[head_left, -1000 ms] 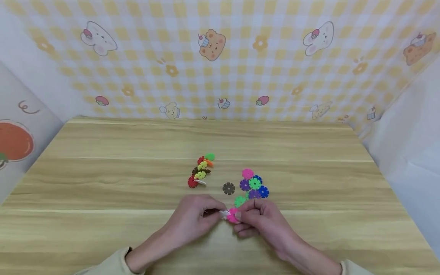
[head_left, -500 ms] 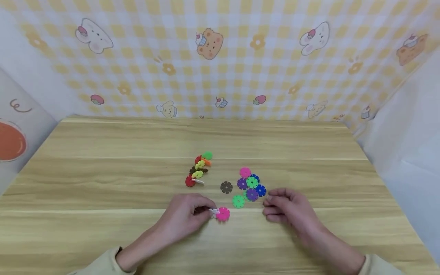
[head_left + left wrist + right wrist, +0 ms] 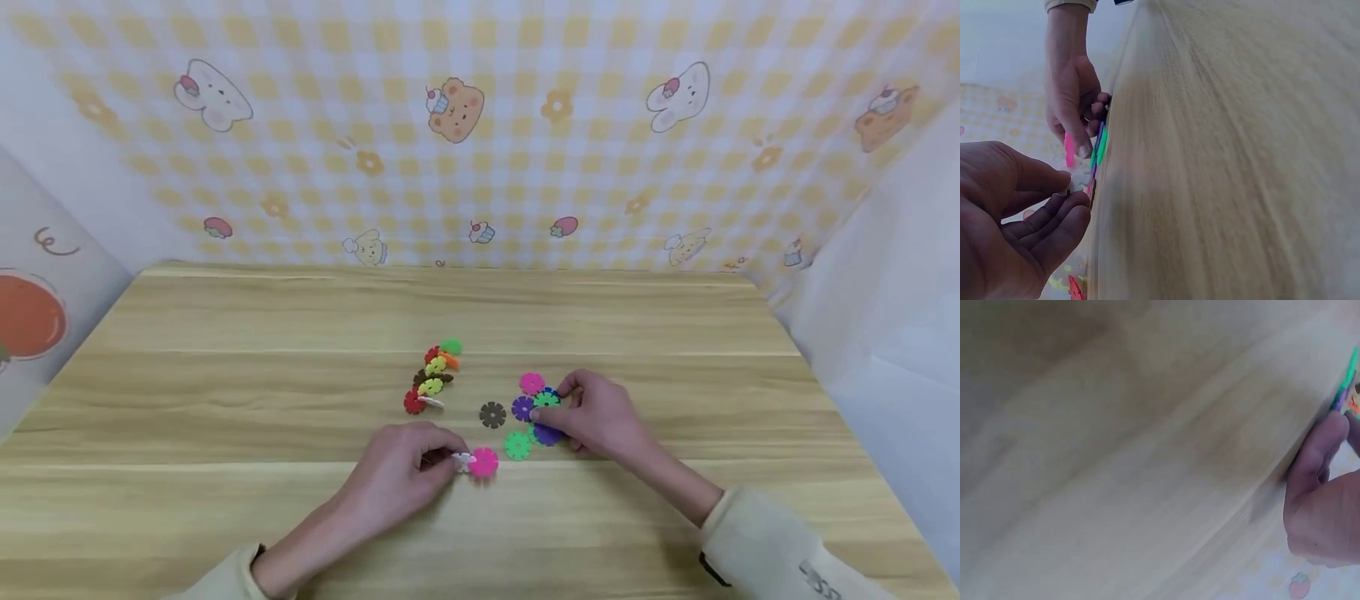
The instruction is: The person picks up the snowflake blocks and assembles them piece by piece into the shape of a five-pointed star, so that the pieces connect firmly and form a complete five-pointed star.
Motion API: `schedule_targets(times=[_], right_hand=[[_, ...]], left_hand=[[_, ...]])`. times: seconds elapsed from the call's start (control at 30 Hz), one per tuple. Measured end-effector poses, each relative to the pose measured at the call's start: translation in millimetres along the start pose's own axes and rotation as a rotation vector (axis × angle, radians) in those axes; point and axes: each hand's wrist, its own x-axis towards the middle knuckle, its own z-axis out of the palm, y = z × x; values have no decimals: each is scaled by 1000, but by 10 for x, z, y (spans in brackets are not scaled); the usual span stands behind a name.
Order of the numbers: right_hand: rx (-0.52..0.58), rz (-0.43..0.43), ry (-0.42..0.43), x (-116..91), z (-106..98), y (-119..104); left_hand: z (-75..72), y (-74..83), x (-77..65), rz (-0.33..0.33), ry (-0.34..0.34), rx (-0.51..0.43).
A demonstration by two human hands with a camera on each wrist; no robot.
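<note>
Between thumb and fingers, my left hand [image 3: 408, 467] pinches a white notched snowflake disc [image 3: 464, 462]. Slotted into its right side is a bright pink disc [image 3: 483, 462], which stands clear of the fingers. In the left wrist view the white disc [image 3: 1080, 177] shows at the fingertips. My right hand [image 3: 600, 417] is over the pile of loose discs, thumb and forefinger spread. The thumb tip lies by a purple disc [image 3: 522, 408] and a green disc [image 3: 547, 400]; the forefinger reaches the pile's far side. The hand hides some of the pile, including most of the blue discs.
A joined chain of red, yellow, brown, orange, green and white discs [image 3: 431, 386] lies farther back on the wooden table [image 3: 225, 383]. A brown disc [image 3: 492, 415] lies alone left of the pile. At the pile's near edge is a green disc [image 3: 517, 445].
My right hand let go of the pink disc, drew off to the right, then came in over the pile. The left hand moved slightly left, holding the joined white and pink discs.
</note>
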Motion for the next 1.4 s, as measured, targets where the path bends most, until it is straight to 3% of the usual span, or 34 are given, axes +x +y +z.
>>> schedule_targets(times=[0.13, 0.6, 0.73, 0.93, 1.07, 1.27, 1.4], right_hand=[[-97, -44, 62, 30, 50, -6], [-17, -47, 90, -22, 42, 19], [92, -4, 88, -34, 13, 49], [347, 85, 55, -39, -64, 91], [488, 91, 18, -139, -86, 68], [568, 40, -147, -378, 67, -78], [591, 28, -193, -425, 229, -153]], left_hand=[[-4, -5, -1, 11, 23, 13], [-2, -3, 16, 35, 46, 20], [1, -2, 17, 23, 44, 16], [-8, -25, 24, 20, 57, 14], [-1, -33, 52, 38, 69, 27], [0, -19, 83, 37, 74, 24], [-1, -19, 79, 49, 70, 5]])
